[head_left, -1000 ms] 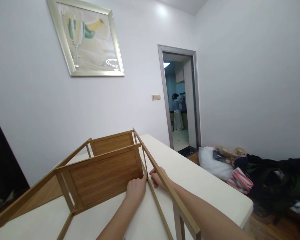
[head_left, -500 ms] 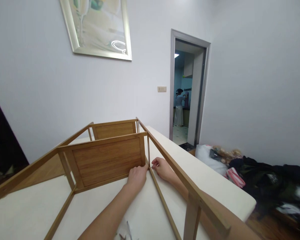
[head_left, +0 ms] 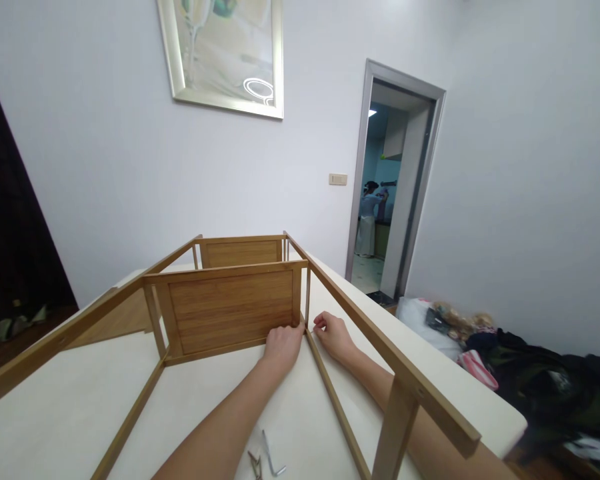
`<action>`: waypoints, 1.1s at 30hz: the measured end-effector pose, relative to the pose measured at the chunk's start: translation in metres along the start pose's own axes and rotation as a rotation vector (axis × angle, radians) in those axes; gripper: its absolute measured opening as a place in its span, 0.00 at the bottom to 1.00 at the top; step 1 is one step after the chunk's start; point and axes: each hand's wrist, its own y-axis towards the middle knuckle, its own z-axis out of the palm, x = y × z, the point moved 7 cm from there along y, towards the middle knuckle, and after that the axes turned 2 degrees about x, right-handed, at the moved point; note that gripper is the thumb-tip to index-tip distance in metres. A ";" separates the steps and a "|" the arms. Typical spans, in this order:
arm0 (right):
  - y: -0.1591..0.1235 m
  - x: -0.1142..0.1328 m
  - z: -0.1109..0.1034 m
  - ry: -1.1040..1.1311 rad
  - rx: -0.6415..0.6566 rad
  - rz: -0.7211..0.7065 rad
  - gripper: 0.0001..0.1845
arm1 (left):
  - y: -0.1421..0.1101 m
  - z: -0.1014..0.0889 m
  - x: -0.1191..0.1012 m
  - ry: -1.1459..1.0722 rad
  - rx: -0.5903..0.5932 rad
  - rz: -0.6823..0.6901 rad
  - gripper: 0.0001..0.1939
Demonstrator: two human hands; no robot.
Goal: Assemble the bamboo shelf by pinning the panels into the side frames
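Observation:
A wooden shelf rack (head_left: pixel 240 308) lies on its side on a white table, its panels standing upright between long rails. My left hand (head_left: pixel 284 347) is closed around the lower right corner of the nearer panel, where it meets a rail. Just outside that rail, my right hand (head_left: pixel 334 337) is pinched close to the same joint. Whatever its fingertips hold is too small to make out. On the table below my left forearm lie an L-shaped hex key (head_left: pixel 271 457) and a small brownish metal piece (head_left: pixel 255 465).
The white table's (head_left: pixel 460 393) right edge runs beyond my right arm. Clothes and bags (head_left: pixel 540 380) are heaped to its right. A flat wooden board (head_left: pixel 115 320) lies at the left. Through a doorway (head_left: pixel 360 167), a person (head_left: pixel 369 217) stands in another room.
My view has swung a little left, so the rack and doorway sit farther right. The hex key shows more fully. Both hands stay at the same joint.

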 end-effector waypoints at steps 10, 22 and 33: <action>-0.001 0.000 0.004 -0.072 -0.008 -0.007 0.08 | 0.002 0.002 0.001 -0.002 -0.009 0.003 0.23; -0.005 0.004 0.014 -0.237 0.068 -0.041 0.14 | 0.006 0.004 0.003 0.013 -0.008 0.024 0.24; -0.006 0.006 0.014 -0.430 0.101 -0.021 0.14 | 0.006 0.006 0.003 0.042 -0.023 0.020 0.23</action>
